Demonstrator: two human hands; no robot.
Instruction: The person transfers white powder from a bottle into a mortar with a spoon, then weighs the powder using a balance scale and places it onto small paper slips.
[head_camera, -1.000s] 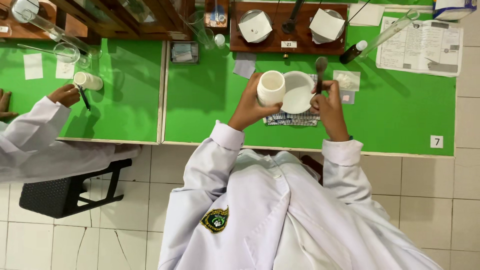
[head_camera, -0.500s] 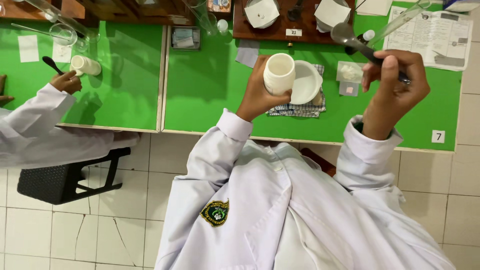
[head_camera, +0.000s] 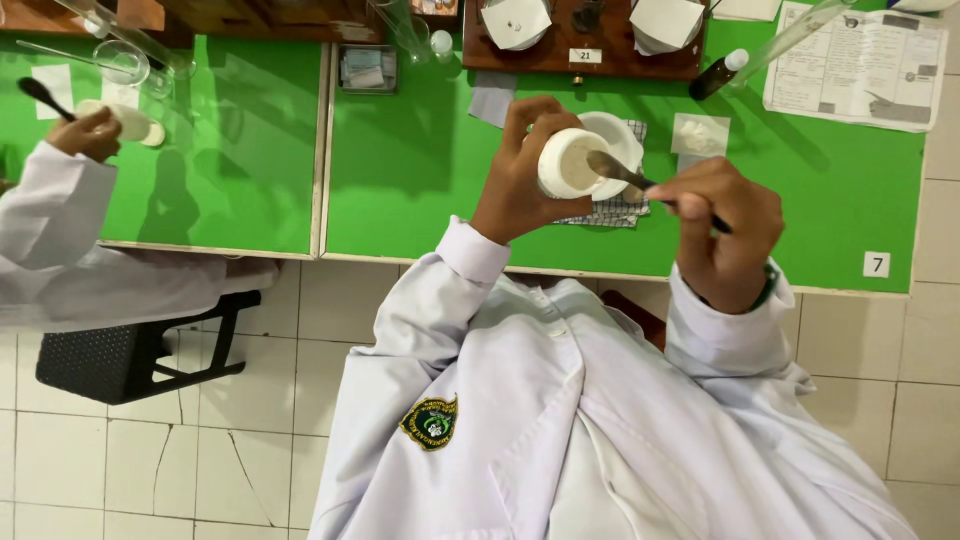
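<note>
The left hand grips a white jar tipped on its side, its mouth turned toward the right hand. That hand pinches a metal spatula whose blade reaches into the jar's mouth. Both are held above the green table, just in front of a white bowl resting on a checked cloth. At the far left, another person's hand holds a small white jar.
</note>
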